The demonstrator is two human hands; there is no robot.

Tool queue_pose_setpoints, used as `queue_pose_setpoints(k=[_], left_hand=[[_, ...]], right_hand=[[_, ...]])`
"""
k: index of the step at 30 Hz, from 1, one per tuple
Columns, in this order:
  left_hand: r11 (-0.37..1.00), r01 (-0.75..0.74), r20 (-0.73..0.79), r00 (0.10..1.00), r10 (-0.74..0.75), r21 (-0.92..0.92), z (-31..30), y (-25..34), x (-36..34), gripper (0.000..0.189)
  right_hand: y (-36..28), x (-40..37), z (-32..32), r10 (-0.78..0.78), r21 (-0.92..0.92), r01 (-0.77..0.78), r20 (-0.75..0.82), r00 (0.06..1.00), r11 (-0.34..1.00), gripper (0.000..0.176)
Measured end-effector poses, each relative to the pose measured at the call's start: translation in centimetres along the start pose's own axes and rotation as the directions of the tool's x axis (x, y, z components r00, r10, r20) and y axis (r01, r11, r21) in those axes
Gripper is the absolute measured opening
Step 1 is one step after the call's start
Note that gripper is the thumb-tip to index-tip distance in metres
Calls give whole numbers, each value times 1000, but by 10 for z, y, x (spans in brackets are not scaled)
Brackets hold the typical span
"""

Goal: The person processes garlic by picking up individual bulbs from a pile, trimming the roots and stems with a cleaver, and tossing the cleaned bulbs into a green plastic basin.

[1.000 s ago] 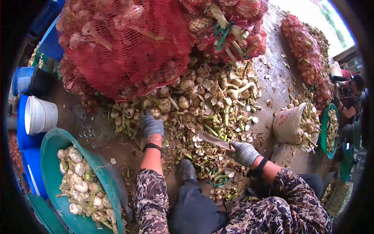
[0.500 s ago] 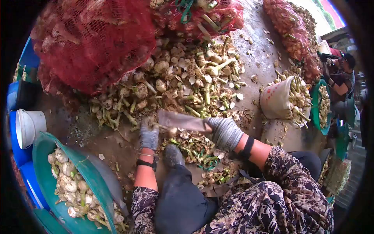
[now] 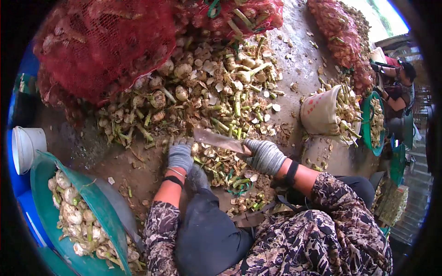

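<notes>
Centre of frame: right hand [image 3: 266,156], in a grey knit glove, is clenched around the handle of a cleaver [image 3: 216,139]. The blade points left and lies nearly flat over the trimmings. Left hand [image 3: 180,155], also grey-gloved, sits left of centre, palm down on the litter with fingers curled. A pale bulb [image 3: 195,148] lies just beside its fingertips, under the blade's tip. Cannot tell whether the left hand grasps the bulb or only rests against it. Above the hands spreads a heap of untrimmed bulbs [image 3: 184,87] with green stalks, mixed with cut stems and skins. Red mesh sacks [image 3: 106,46] full of bulbs fill the upper left. At lower left a green basin [image 3: 34,184] holds trimmed bulbs, with a white bucket [image 3: 25,147] just above it at the left edge. At right a white tub [image 3: 317,110] with red print is stuffed with stalks. Beyond it, at the right edge, another person [image 3: 398,87] sits by a second green basin [image 3: 368,119].
</notes>
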State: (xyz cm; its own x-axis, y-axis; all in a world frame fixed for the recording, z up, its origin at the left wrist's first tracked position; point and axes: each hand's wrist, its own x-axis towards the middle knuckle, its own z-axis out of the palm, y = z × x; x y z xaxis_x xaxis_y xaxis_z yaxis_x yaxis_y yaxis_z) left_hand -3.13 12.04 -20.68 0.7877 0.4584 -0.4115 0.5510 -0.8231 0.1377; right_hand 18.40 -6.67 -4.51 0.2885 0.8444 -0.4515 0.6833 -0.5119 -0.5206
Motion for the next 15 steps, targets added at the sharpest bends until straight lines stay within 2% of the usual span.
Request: queue_pose_setpoints(k=[1,2,4,5,6,7,8,9,10,11,14,15], left_hand=[[1000,-1,2,1000,1,-7,0,-1,7,56],[983,0,62,998,12,-183,8,-7,17,47],[865,32,178,982,66,-501,21,-17,28,36],[867,31,182,981,70,-498,14,-14,21,36],[585,-28,66,988,138,-811,0,-9,4,35],[198,-96,-66,986,152,-976,-15,-3,-17,35],[-118,-70,-88,983,161,-991,-12,-2,-25,36],[-456,-22,-110,979,169,-890,-8,-1,-33,37],[-708,33,-132,975,177,-706,-4,-1,-42,39],[-326,-145,-190,975,111,-934,-27,6,-52,39],[211,-311,-304,950,65,-927,-52,18,-57,41],[197,-324,-323,946,39,-925,-58,22,-54,41]], right_hand=[[0,-1,1,-52,33,53,-15,999,998,31],[8,1,13,-94,-33,93,-31,995,995,28],[1,1,5,-157,-144,163,55,986,976,27],[-5,0,3,-178,-92,180,36,983,979,27],[-10,0,1,-173,-85,176,33,984,981,27],[-15,2,-1,-188,-64,190,41,981,980,25],[-20,3,-4,-204,-44,206,49,978,978,23],[-26,3,-8,-221,-81,225,49,974,971,18],[-28,3,-9,-220,-81,223,46,974,971,18],[-29,3,-10,-255,-81,256,26,967,963,17],[-32,2,-16,-288,-106,287,6,958,952,16],[-33,2,-19,-264,-130,267,35,964,955,16]])
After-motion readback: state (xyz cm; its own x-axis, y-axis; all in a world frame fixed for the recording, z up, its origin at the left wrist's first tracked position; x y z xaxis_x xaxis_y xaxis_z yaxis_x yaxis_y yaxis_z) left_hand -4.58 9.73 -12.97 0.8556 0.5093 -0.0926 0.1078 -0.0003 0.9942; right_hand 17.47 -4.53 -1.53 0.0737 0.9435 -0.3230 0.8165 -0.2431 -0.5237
